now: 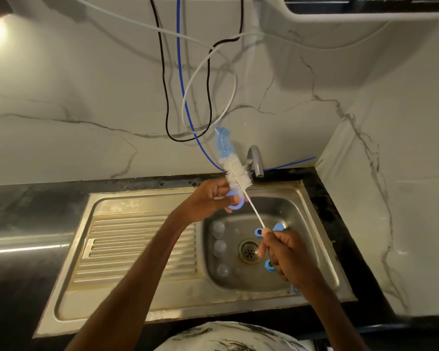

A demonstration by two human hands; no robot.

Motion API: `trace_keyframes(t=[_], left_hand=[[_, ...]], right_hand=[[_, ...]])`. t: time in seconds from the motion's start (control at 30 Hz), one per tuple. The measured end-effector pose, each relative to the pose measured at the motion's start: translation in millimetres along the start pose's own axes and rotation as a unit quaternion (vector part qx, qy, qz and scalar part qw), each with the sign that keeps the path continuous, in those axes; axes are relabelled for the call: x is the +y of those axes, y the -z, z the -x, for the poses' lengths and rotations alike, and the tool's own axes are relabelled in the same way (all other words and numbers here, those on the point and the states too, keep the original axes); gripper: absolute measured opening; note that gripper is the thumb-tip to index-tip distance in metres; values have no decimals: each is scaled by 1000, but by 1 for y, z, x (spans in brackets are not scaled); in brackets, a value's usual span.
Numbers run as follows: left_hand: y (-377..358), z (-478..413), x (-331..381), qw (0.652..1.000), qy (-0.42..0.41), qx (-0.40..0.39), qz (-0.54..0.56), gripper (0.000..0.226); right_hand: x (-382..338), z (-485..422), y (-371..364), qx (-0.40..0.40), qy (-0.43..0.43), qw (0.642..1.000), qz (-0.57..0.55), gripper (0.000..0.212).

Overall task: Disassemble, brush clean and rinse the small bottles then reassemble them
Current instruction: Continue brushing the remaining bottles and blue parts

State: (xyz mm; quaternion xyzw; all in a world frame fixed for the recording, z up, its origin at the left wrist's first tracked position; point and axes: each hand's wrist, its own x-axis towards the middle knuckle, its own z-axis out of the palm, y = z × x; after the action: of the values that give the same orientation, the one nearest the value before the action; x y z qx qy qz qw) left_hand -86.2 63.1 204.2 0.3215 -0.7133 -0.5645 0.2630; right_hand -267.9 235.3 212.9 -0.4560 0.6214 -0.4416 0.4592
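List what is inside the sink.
Three clear bottles on the left, a drain in the middle, blue parts on the right. The right hand covers some blue parts, so their count is unknown.

Sink [305,209] with ribbed drainboard [127,249], recessed in counter [23,206]. Tap [255,160] at rear rim. Black cable [163,72], white hose [235,82], blue tube [178,59] against marble wall [74,84].

A steel sink [117,307] is set in a black counter [36,198]. Its ribbed drainboard [137,249] spreads below and left of the left hand's [208,198] grip on a blue ring [236,203]. In the basin [302,224], three clear small bottles [219,248] rest in a line below that grip. The drain [249,250] lies just left of the right hand's [281,254] grip on the brush [236,173], with two blue parts [258,232] just above that grip and a third partly beneath it.
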Motion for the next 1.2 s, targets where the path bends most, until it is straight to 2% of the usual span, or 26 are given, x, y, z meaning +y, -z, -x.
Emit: trace_keyframes(t=[0.07,0.23,0.33,0.4,0.47,0.53,0.67,0.8,1.0,1.2], left_hand=[[-4,0,2,1000,-1,-20,-1,45],[15,-1,3,999,11,43,21,54],[7,-1,2,1000,9,-8,-29,61],[5,-3,2,999,5,11,-49,56],[9,-6,-1,997,20,78,-9,40],[10,-6,-5,988,55,130,70,36],[-10,4,-4,974,96,97,183,30],[-8,9,-2,929,108,68,348,31],[-7,15,-11,914,107,72,384,32],[-6,13,-14,938,111,92,315,42]], right_hand=[[-3,-5,-1,2,12,1000,22,54],[10,5,1,-9,-2,999,34,54],[5,0,2,2,4,1000,21,54],[2,-3,0,10,14,1000,24,53],[5,-2,-1,8,13,1000,18,53],[10,1,0,5,-2,1000,12,53],[7,-3,-4,9,8,1000,6,54],[4,-6,-6,30,20,999,3,53],[6,-9,-4,25,-15,1000,0,54],[-3,-17,-4,3,2,999,39,54]])
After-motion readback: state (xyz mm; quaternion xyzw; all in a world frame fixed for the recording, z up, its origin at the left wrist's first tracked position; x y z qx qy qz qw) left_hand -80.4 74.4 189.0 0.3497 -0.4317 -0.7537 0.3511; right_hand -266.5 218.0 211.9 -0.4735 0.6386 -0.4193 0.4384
